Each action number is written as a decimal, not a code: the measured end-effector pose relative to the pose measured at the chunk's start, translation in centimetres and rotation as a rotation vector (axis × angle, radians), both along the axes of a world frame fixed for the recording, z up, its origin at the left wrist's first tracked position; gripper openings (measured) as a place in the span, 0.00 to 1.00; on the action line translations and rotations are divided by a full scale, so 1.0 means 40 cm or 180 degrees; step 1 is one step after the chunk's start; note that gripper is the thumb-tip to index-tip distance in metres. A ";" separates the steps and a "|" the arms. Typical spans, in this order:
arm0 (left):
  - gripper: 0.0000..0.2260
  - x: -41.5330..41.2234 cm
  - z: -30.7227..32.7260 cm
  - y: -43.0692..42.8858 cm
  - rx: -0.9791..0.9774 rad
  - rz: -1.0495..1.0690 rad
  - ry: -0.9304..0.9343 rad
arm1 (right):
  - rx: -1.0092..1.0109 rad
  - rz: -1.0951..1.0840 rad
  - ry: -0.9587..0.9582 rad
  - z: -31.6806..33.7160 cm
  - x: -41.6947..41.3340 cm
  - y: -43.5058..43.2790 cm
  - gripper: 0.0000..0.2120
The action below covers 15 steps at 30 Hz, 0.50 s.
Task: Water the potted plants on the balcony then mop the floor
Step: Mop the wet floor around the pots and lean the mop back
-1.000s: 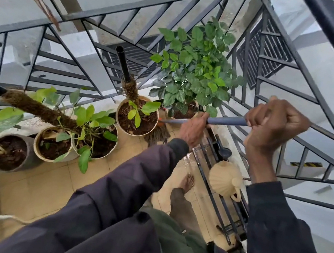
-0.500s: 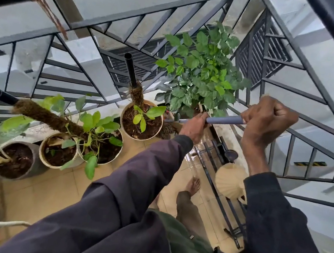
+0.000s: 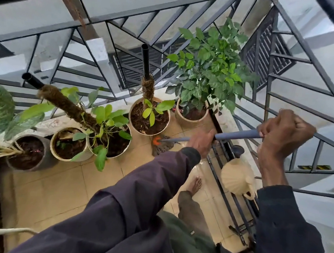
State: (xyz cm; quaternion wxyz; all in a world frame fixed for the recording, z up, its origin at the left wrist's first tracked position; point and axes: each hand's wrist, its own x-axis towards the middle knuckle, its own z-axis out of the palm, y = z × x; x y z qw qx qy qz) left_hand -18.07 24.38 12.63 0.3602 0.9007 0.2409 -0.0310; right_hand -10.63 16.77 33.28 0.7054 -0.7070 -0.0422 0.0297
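grey mop handle [image 3: 237, 135] held two-handed, slanting down from upper right to the floor. right hand [image 3: 284, 131] fisted tight around the top end of the handle; left hand [image 3: 200, 140] wrapped around it lower down, closer to the head. split grip presumably gives leverage: top hand steers, lower hand presses.

mop head [image 3: 162, 146], dark strands with an orange collar, rests on the beige floor tiles [image 3: 51, 191], just in front of the pot with the short green shoot and mossy pole [image 3: 149, 116], between that pot and the left sleeve. it works close to the pot bases, likely to catch drips there.

plants stand in a row along the railing [image 3: 120, 24]: bushy plant in a tan pot [image 3: 190, 116] at the corner, then the pole pot, then a leaning moss pole pot [image 3: 114, 145], a small cream pot [image 3: 68, 145], a dark grey pot [image 3: 28, 155]. soil looks dark in all; whether wet, cannot tell.

cream watering can [image 3: 235, 178] sits set aside by the right railing, near a bare foot [image 3: 195, 185], out of the mop's path.

judgement: watering stage appears finished; mopping is in hand, with most of the tiles nearer the person not yet covered. risk: handle or head knocking the pole pot.
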 end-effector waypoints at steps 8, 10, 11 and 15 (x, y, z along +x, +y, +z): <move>0.08 -0.216 -0.064 -0.067 0.0102 0.0149 0.0179 | 0.0061 0.0447 0.0241 -0.102 -0.126 -0.093 0.19; 0.05 -0.250 -0.073 -0.080 0.0143 0.0173 0.0213 | 0.0137 0.0582 0.0334 -0.116 -0.142 -0.109 0.17; 0.05 -0.257 -0.075 -0.084 0.0138 0.0193 0.0193 | 0.0208 0.0621 0.0339 -0.114 -0.146 -0.114 0.17; 0.06 -0.242 -0.027 -0.103 0.0097 0.0112 -0.0006 | 0.0520 0.0608 0.0092 -0.055 -0.131 -0.122 0.17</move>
